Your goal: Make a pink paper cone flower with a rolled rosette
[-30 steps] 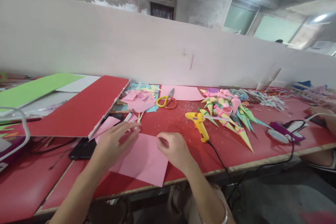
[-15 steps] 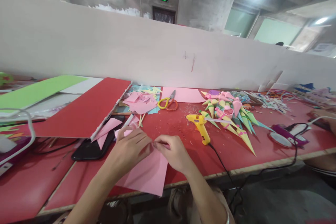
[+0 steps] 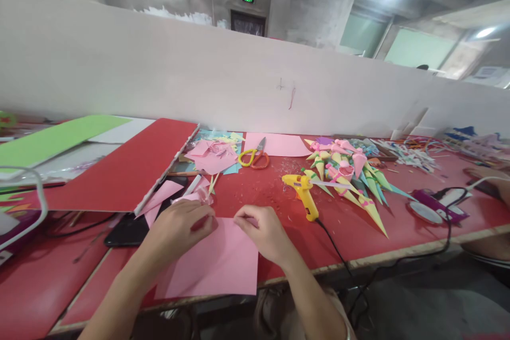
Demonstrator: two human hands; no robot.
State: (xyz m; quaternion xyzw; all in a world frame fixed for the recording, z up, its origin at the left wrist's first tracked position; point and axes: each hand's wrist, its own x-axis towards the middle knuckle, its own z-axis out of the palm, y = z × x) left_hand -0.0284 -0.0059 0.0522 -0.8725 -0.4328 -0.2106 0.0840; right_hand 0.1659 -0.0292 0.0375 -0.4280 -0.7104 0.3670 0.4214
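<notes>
Left hand (image 3: 184, 224) shifted leftward, curled, grip unclear, right hand (image 3: 262, 229) pinching pink sheet (image 3: 221, 265)

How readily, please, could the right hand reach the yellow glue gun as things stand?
Probably yes: the yellow glue gun lies right of the right hand, with nothing visibly blocking the way between them.

Reaching in from the near side with left forearm (image 3: 129, 289) and right forearm (image 3: 308, 289) slanting inward. Holding left hand (image 3: 184, 226) back up with fingers bent rightward, and right hand (image 3: 261, 229) near it, curled, with fingertips turned left.
</notes>
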